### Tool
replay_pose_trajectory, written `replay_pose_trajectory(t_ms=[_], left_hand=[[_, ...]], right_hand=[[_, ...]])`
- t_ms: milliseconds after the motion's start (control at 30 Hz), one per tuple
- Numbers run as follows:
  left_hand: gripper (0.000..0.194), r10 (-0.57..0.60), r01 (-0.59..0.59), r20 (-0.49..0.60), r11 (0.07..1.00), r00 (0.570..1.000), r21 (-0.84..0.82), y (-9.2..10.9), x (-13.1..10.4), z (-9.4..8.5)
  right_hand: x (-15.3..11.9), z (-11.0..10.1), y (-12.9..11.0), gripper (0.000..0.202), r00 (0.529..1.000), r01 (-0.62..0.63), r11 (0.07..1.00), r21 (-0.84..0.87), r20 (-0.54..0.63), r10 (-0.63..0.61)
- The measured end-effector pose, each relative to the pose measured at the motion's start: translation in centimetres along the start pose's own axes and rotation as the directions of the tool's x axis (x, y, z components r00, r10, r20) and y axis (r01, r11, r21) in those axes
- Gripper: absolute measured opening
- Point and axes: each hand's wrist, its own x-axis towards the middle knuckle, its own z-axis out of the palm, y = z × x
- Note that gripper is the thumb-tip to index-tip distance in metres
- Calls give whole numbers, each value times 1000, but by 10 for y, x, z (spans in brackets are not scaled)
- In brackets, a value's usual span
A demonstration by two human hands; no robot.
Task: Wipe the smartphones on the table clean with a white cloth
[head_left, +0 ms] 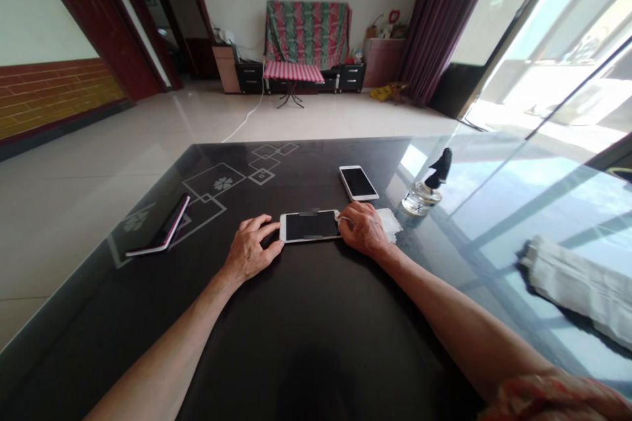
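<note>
A white phone with a dark screen (311, 226) lies flat and sideways on the black table, with small dark strips at its top and bottom edges. My left hand (251, 247) rests at the phone's left end, fingers apart, thumb and fingertips touching its edge. At the right end, my right hand (364, 230) has its fingers bent together around a bit of white cloth pressed on the phone's edge. More of the white cloth (390, 223) spreads out to the right from under that hand.
Another white phone (359, 183) lies behind my right hand. A glass bottle with a black spray top (422, 197) stands to its right. A folding case (165, 230) stands half open at the left. A grey-white cloth (577, 283) lies at the right of the glossy table (276, 342).
</note>
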Motion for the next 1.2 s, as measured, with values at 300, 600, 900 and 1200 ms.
replay_pose_trajectory(t_ms=[300, 600, 900, 1200], left_hand=[[33, 9, -9, -16, 999, 1000, 32, -6, 0, 4], [28, 18, -14, -59, 998, 998, 60, 0, 5, 2], [35, -95, 110, -150, 989, 984, 95, -8, 3, 6], [38, 153, -141, -85, 982, 985, 128, 16, 2, -4]], right_hand=[[5, 0, -1, 18, 997, 26, 1000, -14, 69, -25], [3, 3, 0, 20, 985, 136, 987, 81, 94, -143], [3, 3, -12, 22, 977, 182, 967, 176, 75, -198], [3, 4, -10, 22, 996, 37, 997, 64, 80, -42]])
